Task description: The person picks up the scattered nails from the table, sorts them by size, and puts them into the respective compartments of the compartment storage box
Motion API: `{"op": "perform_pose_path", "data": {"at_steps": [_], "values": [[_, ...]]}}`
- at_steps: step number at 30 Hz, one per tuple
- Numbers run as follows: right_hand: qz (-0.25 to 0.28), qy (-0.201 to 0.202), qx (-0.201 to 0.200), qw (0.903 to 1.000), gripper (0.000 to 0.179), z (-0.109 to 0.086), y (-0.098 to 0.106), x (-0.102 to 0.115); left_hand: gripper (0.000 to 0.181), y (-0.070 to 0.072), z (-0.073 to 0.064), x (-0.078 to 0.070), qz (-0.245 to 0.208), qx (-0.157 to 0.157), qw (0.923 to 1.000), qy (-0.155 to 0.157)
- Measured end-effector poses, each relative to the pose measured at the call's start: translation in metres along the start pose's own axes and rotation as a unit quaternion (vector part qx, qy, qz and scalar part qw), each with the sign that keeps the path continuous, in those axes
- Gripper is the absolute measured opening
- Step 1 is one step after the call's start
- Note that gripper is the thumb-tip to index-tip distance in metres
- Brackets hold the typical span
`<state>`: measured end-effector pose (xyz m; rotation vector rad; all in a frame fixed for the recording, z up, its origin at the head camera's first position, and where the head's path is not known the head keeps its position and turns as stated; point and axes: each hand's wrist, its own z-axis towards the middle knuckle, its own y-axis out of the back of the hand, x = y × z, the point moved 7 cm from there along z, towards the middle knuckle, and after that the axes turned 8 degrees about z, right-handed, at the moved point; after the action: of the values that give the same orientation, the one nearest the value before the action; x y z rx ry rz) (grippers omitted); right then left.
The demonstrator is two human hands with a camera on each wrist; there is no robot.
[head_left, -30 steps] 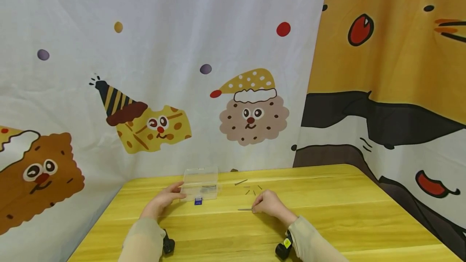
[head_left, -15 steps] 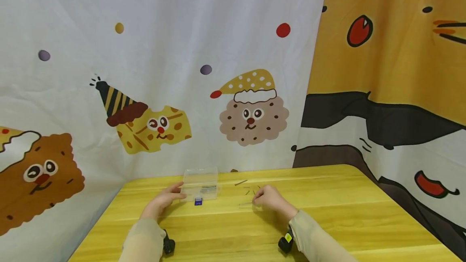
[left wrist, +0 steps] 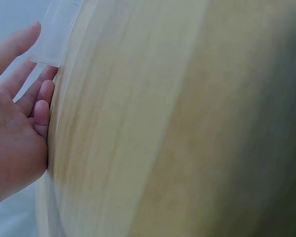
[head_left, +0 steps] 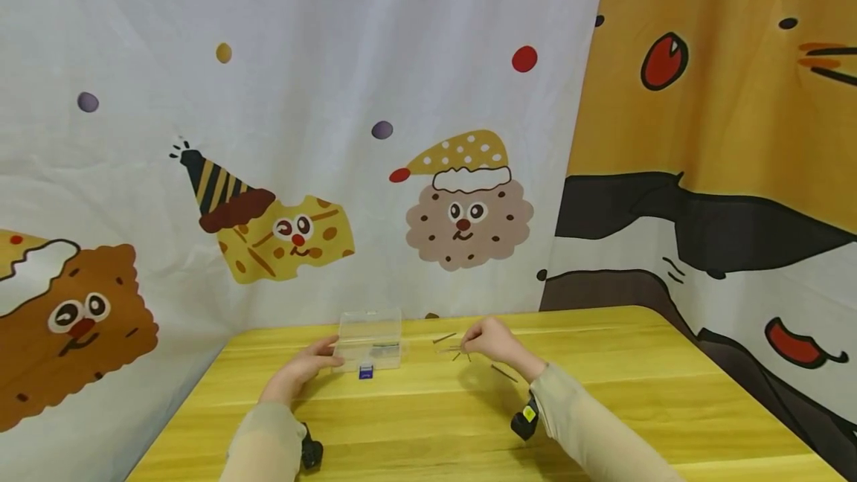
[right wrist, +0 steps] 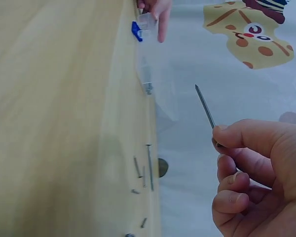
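Note:
In the head view my right hand (head_left: 495, 341) is raised over the loose nails, right of a clear plastic box (head_left: 344, 363). Its thumb and index finger pinch a grey nail (right wrist: 204, 104) near the head end, the bare point facing the box. My left hand (head_left: 308, 364) touches the box's left end. The left wrist view shows its thumb and fingers spread and loosely bent beside the plastic (left wrist: 56, 34). The box's transparent lid (head_left: 368, 324) stands raised. A blue latch (head_left: 365, 372) is at its front, and a few thin metal pieces (head_left: 384, 346) lie inside.
Several loose nails lie on the wooden table (head_left: 415, 422): a longer one (head_left: 444, 338) behind, small ones (head_left: 457, 356) below my right hand, and another nail (head_left: 504, 373) near the right wrist. A printed curtain (head_left: 301, 95) hangs directly behind the table.
My right hand has risen away from the tabletop and moved back with the nail. A nail near the right wrist has come into sight. The left hand stays at the box.

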<state>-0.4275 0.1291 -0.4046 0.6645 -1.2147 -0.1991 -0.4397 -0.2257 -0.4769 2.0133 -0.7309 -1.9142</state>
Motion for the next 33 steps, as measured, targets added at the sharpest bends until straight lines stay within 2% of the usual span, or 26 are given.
{"op": "perform_pose_path", "data": {"at_steps": [8, 14, 25, 33], "values": [[0.016, 0.006, 0.008, 0.9998, 0.008, 0.015, 0.002, 0.015, 0.073, 0.001, -0.003, -0.001, -0.003, -0.005, 1.0000, 0.000], [-0.003, 0.018, 0.010, 0.9998, 0.008, 0.025, 0.000, 0.027, 0.074, 0.001, -0.003, -0.002, -0.005, -0.007, 1.0000, 0.001], [-0.012, 0.030, 0.021, 0.9993, 0.010, 0.048, -0.016, 0.030, 0.072, 0.000, -0.002, 0.000, -0.005, -0.010, 0.9999, -0.002], [0.001, 0.030, 0.031, 0.9991, 0.038, 0.061, -0.035, 0.035, 0.072, 0.001, -0.002, 0.002, -0.005, -0.012, 0.9999, 0.002]]}}
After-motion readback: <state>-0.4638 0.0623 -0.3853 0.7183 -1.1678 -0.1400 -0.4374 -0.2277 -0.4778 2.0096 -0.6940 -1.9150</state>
